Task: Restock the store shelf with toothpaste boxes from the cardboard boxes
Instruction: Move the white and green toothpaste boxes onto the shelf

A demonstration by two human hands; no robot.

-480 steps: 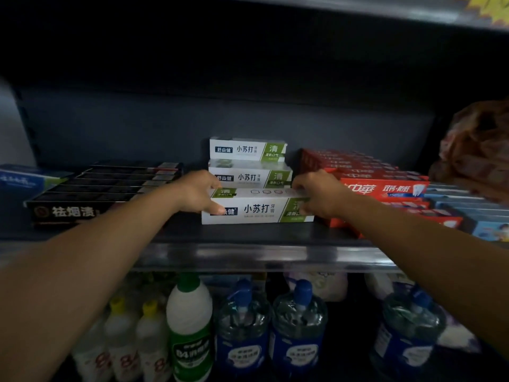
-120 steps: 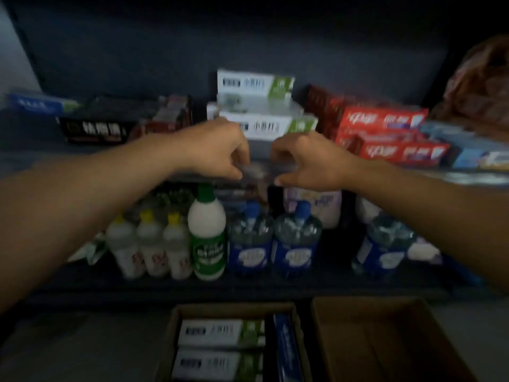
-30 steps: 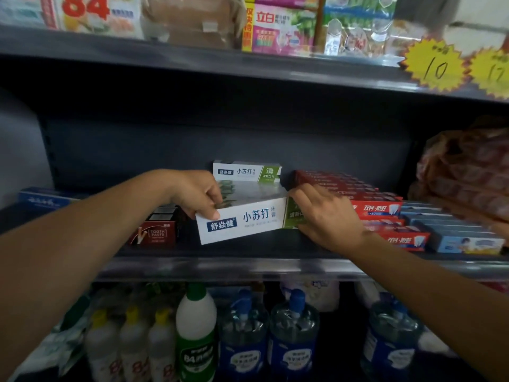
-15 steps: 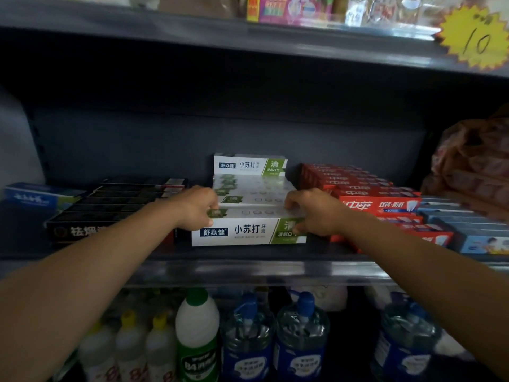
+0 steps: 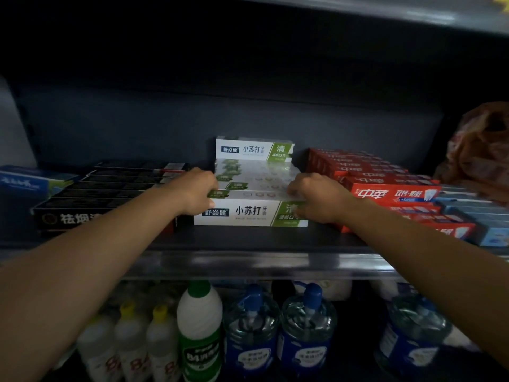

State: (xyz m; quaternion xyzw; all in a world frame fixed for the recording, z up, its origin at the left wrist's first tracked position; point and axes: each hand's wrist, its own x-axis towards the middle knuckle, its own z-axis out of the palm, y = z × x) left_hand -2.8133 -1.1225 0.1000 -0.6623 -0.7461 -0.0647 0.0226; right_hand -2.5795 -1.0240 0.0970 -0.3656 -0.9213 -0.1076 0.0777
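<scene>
On the middle shelf (image 5: pixel 248 245), right in front of me, the white-and-green toothpaste box (image 5: pixel 249 215) lies flat at the front of its row, its long axis running left to right across my view. My left hand (image 5: pixel 197 193) curls round its left end and my right hand (image 5: pixel 316 199) curls round its right end, so each grip is closed on the same box and neither hand is nearer than the other; the box sits squarely between them. Any further push, I judge, goes straight back toward the rest of the stack, with both ends moving together so that the box does not skew.

Counting the white-and-green boxes: the front one in my hands, at least three top faces stepping back behind it, and one raised box (image 5: pixel 254 148) at the rear showing its front label, so about five, though the dim light makes the middle ones hard to separate. To the left lies a block of black boxes (image 5: pixel 110 188), roughly six rows deep. To the right sit red boxes (image 5: pixel 385 188), too many and too overlapped to count surely. The cardboard boxes are out of view.
</scene>
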